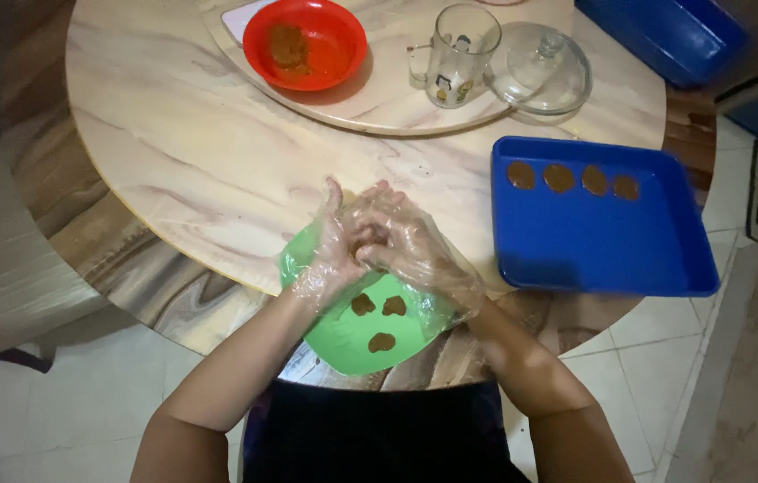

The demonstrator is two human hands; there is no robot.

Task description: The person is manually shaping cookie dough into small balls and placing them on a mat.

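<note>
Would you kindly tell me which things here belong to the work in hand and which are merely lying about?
In use: left hand, right hand, green plate, brown pieces, blue tray, red bowl.
Lying about: glass mug, glass lid, blue box.

Bare tabletop [218, 170] left; blue tray [603, 259] blocks right.
</note>
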